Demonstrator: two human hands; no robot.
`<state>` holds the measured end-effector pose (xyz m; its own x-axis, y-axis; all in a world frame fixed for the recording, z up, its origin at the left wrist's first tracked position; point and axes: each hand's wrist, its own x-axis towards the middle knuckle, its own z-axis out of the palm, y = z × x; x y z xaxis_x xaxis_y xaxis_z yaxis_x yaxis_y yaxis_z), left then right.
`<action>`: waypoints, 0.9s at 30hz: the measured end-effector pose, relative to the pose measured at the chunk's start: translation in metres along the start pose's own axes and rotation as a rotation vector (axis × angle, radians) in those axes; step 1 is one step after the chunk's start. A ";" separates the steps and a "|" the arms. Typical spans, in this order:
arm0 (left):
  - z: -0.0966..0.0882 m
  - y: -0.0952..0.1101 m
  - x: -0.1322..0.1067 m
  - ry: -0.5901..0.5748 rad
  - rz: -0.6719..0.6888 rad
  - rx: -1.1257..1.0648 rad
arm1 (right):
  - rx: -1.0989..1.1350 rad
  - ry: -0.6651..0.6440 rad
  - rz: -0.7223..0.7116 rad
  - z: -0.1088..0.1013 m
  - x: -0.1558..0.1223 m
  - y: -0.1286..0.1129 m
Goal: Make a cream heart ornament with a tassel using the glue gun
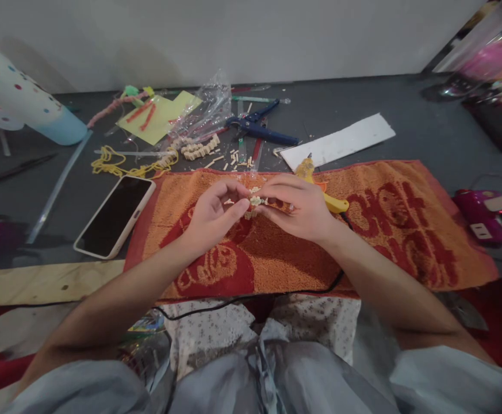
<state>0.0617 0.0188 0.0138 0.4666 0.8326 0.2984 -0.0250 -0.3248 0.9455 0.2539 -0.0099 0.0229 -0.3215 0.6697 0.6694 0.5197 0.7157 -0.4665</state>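
Both my hands meet over the towel around a small cream-coloured piece [256, 200] made of little knobby bits, a bit like tiny flowers. My left hand [220, 210] pinches it from the left between thumb and fingertips. From the other side, my right hand [296, 206] grips it with thumb and forefinger. Fingertips cover part of the piece, so its full shape is hidden. Just behind my right hand lies a yellow glue gun [336, 203], partly covered by that hand, its nozzle pointing away from me. Beneath everything is an orange and red towel [294, 259].
A phone [115, 215] lies left of the towel, near yellow string [123, 167]. Behind are small sticks [236, 158], a bundle of cream pieces [200, 148], blue pliers-like cutters [259, 126] and a white strip [341, 141]. A bottle [30, 95] stands far left. A black cord [233, 300] crosses the front.
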 end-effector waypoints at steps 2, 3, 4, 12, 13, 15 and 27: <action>0.000 0.001 0.000 0.000 -0.005 -0.009 | -0.002 0.011 -0.012 0.001 0.000 0.000; 0.000 0.001 0.000 -0.001 -0.007 -0.013 | -0.002 0.019 -0.021 0.001 0.000 0.000; 0.000 0.001 0.000 -0.003 -0.005 -0.016 | -0.001 0.025 -0.030 0.001 -0.001 0.000; 0.001 -0.001 0.000 -0.014 -0.014 -0.062 | 0.002 0.004 -0.025 0.001 -0.001 0.000; 0.001 -0.002 0.000 -0.017 -0.018 -0.065 | -0.002 0.001 -0.031 0.001 -0.001 0.000; 0.001 -0.003 0.000 -0.020 -0.025 -0.074 | -0.014 0.000 -0.045 0.001 -0.001 0.000; 0.004 0.002 0.000 -0.040 -0.136 -0.193 | -0.037 0.055 -0.075 0.003 -0.002 0.004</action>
<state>0.0653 0.0159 0.0148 0.5119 0.8431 0.1650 -0.1267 -0.1159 0.9851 0.2542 -0.0080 0.0178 -0.3173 0.6024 0.7324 0.5249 0.7548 -0.3934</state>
